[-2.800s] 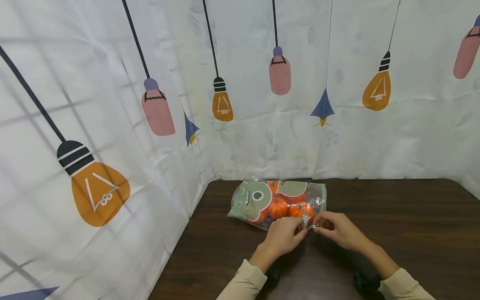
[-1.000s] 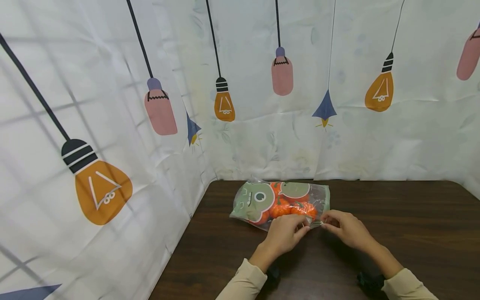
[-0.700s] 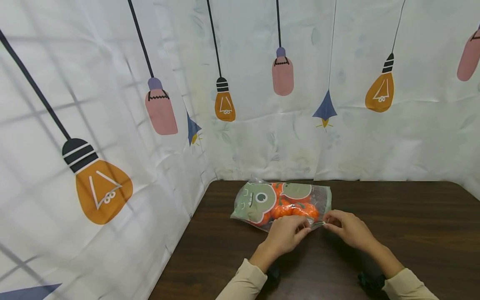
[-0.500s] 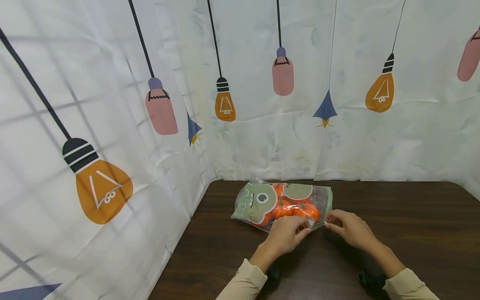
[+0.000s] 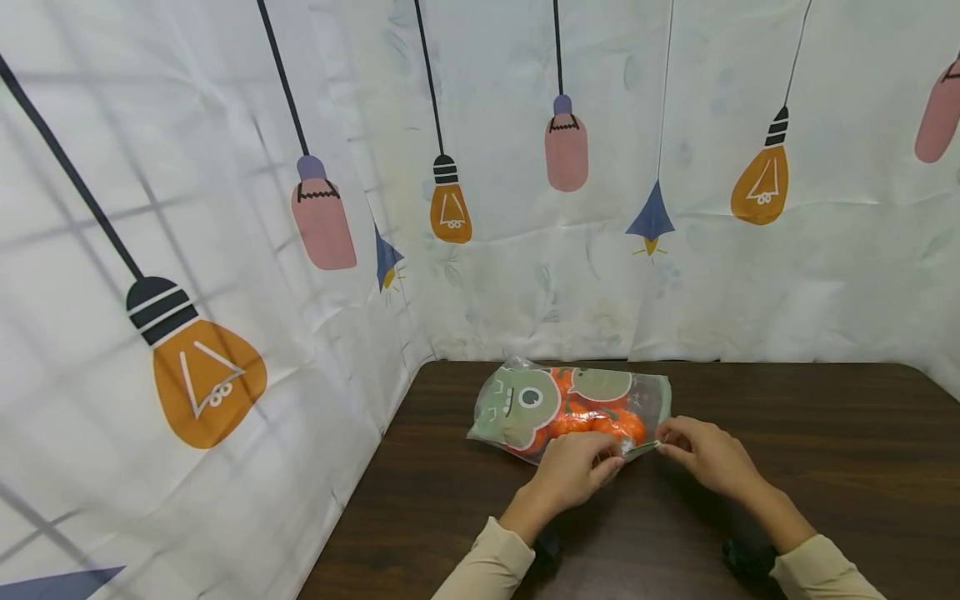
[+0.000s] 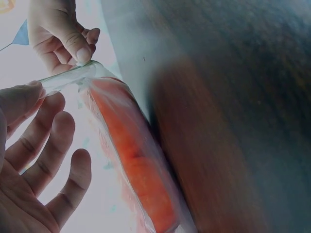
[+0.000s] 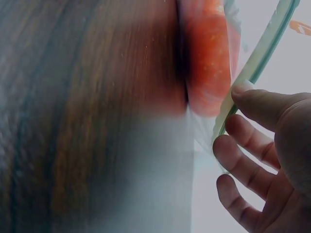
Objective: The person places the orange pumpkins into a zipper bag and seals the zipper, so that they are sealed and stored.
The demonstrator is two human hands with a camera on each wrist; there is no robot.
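A clear zip bag (image 5: pixel 528 408) with a green cartoon print lies on its side on the table, several orange fruits (image 5: pixel 618 425) inside it. My left hand (image 5: pixel 570 468) pinches the near edge of the bag between thumb and forefinger, its other fingers spread in the left wrist view. To the right, my right hand (image 5: pixel 708 457) pinches the same edge close to the bag's corner. The right wrist view shows the thumb pressed on the green zip strip (image 7: pixel 260 53). A small pale tab (image 6: pixel 77 63) shows at the right fingertips in the left wrist view.
The dark wooden table (image 5: pixel 810 450) extends to the right and in front of the bag. Behind it and along the left hangs a white curtain (image 5: pixel 525 275) printed with lamps. Beige sleeves (image 5: pixel 491 562) cover the forearms.
My right hand has slid to the right along the bag's edge, away from the left hand. The bag has shifted slightly right; the left hand has barely moved.
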